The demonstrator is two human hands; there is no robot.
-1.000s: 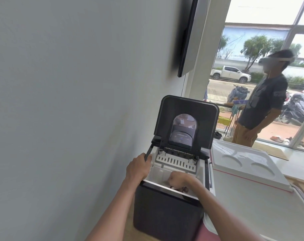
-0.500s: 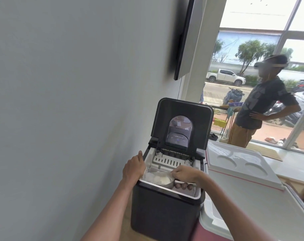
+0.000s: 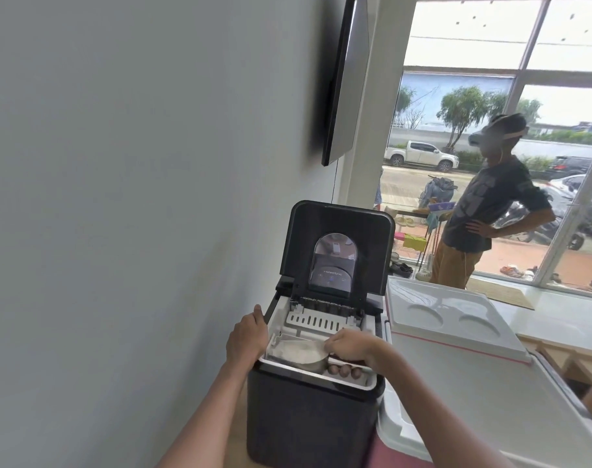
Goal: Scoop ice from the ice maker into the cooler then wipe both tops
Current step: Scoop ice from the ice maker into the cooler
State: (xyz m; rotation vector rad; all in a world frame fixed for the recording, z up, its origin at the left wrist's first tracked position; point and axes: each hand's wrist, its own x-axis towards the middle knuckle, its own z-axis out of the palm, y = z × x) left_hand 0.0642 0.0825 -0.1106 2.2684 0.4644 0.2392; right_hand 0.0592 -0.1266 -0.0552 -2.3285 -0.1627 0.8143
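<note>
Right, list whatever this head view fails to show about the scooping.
- Ice left in the ice maker: head view, hidden by the scoop and right hand.
- Cooler inside: head view, under its white top; body cut by the frame edge.
- Left hand fingers: head view, behind the hand's own back.

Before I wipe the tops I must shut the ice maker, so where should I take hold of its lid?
Probably take the lid by its free top edge, reaching from the front: it stands upright, hinged at the rear of the ice maker, so that edge swings forward.
</note>
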